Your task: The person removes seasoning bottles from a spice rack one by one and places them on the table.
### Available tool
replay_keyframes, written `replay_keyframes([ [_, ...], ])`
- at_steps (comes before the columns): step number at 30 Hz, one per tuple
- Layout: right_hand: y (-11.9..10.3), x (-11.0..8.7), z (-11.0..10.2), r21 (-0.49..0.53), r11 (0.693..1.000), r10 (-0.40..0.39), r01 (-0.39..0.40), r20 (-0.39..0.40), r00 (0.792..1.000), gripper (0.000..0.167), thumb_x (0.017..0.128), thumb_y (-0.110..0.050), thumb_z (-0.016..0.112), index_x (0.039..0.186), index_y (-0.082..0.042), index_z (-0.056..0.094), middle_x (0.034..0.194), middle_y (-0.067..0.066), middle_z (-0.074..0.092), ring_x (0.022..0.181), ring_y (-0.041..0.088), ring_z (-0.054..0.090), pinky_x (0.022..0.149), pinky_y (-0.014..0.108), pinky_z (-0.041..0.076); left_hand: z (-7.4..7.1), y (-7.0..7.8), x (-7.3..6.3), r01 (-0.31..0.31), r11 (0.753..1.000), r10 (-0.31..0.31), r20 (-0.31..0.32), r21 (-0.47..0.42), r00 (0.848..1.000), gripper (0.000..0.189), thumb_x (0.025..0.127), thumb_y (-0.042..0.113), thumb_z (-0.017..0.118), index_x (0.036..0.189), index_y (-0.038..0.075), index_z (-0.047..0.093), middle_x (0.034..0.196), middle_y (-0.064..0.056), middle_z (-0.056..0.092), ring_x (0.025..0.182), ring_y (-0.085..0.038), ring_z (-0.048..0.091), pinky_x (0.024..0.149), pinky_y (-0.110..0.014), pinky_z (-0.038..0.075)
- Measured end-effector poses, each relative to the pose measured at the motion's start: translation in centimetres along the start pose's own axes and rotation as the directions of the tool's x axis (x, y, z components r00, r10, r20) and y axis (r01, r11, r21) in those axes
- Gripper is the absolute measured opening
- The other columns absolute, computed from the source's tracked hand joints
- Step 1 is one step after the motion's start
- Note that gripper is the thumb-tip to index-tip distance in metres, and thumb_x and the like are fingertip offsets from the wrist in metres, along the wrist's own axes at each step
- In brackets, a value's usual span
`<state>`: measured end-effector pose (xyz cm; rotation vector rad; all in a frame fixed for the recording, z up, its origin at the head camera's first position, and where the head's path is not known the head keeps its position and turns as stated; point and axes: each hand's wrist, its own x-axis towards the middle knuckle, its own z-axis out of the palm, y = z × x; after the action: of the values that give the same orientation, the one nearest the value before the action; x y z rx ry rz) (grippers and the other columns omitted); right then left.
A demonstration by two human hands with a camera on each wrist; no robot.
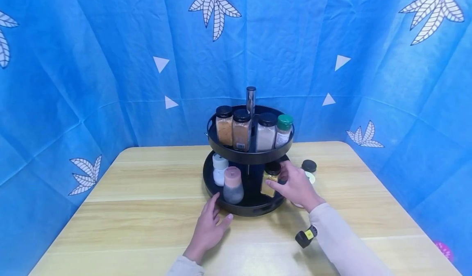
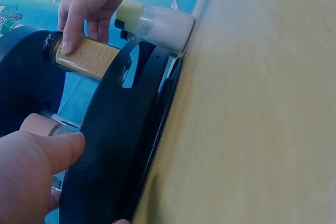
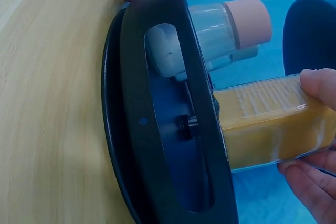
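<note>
My right hand (image 1: 298,185) pinches a spice jar (image 3: 268,121) with a black lid and yellow contents between thumb and fingers. The jar stands upright at the right of the lower tray (image 1: 254,211) of a black two-tier rack, its base behind the rim in the right wrist view. At the lower tray's front left, my left hand (image 1: 210,229) has its fingertips at the outer rim, thumb spread apart. Just behind that rim stands a shaker with a pink cap (image 1: 232,177), and beside it a white-capped shaker (image 1: 219,173).
On the upper tray (image 1: 250,158) stand several jars, three black-lidded and a green-lidded one (image 1: 284,130). Right of the rack, partly behind my right hand, are a black-lidded jar (image 1: 309,166) and a pale-lidded jar (image 2: 157,24) on the wooden table (image 1: 147,210). Blue curtains surround it.
</note>
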<state>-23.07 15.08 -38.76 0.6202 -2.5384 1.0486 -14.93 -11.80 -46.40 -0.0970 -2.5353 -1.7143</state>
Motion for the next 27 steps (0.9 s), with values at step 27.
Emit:
replay_keyframes([
  [27, 1.2, -0.2, -1.9, -0.045, 0.998, -0.036, 0.032, -0.097, 0.995, 0.046, 0.077, -0.033, 0.082, 0.104, -0.005, 0.057, 0.084, 0.003, 0.064, 0.075, 0.018, 0.065, 0.071, 0.038, 0.055, -0.1, 0.0, 0.0, -0.015, 1.000, 0.015, 0.004, 0.000, 1.000, 0.075, 0.090, 0.017, 0.069, 0.151, 0.006, 0.027, 0.154, -0.025, 0.022, 0.128, -0.047, 0.042, 0.102, -0.047, 0.042],
])
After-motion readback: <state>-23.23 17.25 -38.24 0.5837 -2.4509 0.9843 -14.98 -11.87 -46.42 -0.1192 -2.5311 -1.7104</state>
